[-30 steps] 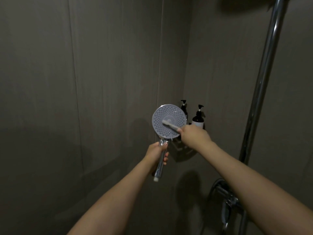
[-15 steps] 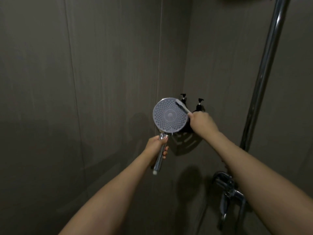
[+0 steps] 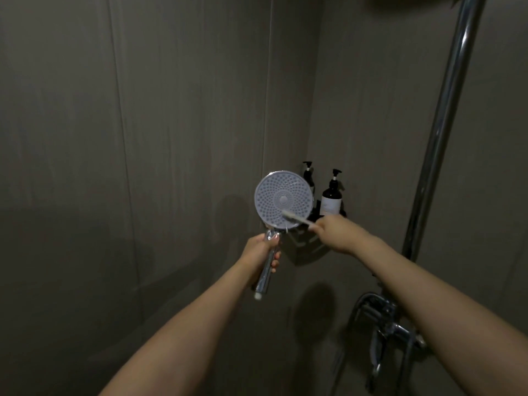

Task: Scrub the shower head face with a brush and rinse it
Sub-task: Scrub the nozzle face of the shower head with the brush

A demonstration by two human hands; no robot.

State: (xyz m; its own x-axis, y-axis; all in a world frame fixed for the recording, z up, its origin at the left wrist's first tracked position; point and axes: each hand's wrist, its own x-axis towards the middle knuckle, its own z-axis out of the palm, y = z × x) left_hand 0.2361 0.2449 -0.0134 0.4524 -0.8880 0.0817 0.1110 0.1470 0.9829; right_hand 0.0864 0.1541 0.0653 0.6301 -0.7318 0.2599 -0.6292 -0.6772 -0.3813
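**One shower head, one brush, two hands at work**

Nearest the camera, two bare forearms reach forward into a dim shower corner. Low on the right stands one chrome mixer tap [image 3: 388, 324], and from behind the right forearm one chrome riser pipe [image 3: 437, 132] runs up to the top edge of the view.

The left hand [image 3: 261, 254] is wrapped around the chrome handle of the single shower head [image 3: 283, 199], fingers curled round it just below the neck, with the handle's lower end sticking out beneath the hand. The head is held up with its round, nozzle-dotted face turned toward the camera.

The right hand [image 3: 335, 231] pinches the pale handle of one small brush [image 3: 297, 218] at its near end. The brush lies nearly level, tilted slightly up to the left, and its bristle end sits against the lower right part of the face, just inside the rim.

Behind the head, in the corner where the two grey wall panels meet, one corner shelf [image 3: 307, 241] carries two dark pump bottles. The right bottle [image 3: 331, 200] shows a pale label; the left bottle [image 3: 308, 174] is mostly hidden behind the shower head's rim, with only its pump and shoulder showing
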